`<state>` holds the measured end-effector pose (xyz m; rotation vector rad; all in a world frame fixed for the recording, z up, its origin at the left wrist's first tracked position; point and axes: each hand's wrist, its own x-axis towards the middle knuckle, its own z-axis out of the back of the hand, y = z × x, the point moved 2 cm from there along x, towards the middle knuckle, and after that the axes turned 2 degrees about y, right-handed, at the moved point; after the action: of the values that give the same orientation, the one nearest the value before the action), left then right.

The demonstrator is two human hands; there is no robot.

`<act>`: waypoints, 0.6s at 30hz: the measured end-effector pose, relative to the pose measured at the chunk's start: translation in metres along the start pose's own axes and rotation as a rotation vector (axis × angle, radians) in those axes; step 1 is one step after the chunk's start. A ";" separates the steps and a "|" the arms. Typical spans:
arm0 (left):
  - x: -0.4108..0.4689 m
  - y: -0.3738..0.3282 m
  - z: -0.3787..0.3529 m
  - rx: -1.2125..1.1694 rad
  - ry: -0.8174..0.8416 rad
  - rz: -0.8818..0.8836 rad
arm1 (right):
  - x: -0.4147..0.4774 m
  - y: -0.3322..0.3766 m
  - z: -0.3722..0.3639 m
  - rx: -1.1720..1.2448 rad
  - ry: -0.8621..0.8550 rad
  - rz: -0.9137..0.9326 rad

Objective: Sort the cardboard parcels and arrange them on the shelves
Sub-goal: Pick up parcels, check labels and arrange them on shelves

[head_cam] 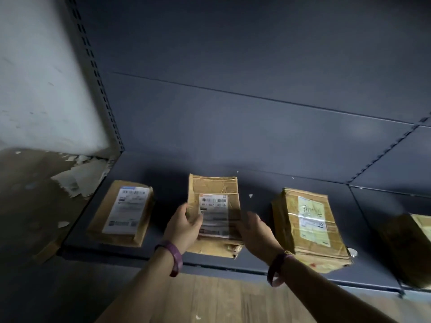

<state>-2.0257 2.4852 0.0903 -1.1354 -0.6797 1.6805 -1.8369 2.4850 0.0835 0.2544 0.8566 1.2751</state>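
Four cardboard parcels sit on the dark shelf. The left hand grasps the middle parcel by its left edge, and the right hand grasps its right edge. A labelled parcel lies to its left, a taped parcel and a fourth parcel to its right.

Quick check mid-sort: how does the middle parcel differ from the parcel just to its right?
The left hand grips the middle parcel and the right hand is at its other side; the right parcel lies untouched. The middle parcel carries a white barcode label; the right parcel's label is yellowish with handwriting. The right parcel looks thicker. Both are taped brown cardboard, labels facing up.
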 end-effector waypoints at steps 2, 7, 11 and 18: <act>0.007 0.001 -0.008 0.000 -0.001 0.017 | 0.000 -0.003 0.000 0.133 0.142 -0.055; 0.011 0.010 -0.008 -0.067 -0.024 0.049 | 0.001 -0.006 -0.002 0.165 0.179 -0.021; 0.007 0.012 -0.005 -0.104 -0.026 0.005 | 0.002 -0.007 -0.003 0.169 0.189 0.011; 0.000 -0.002 0.013 -0.217 -0.162 -0.121 | 0.006 -0.005 0.006 0.236 0.038 0.122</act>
<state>-2.0367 2.4865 0.0975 -1.0907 -1.0338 1.6364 -1.8292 2.4907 0.0817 0.4772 1.0379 1.2953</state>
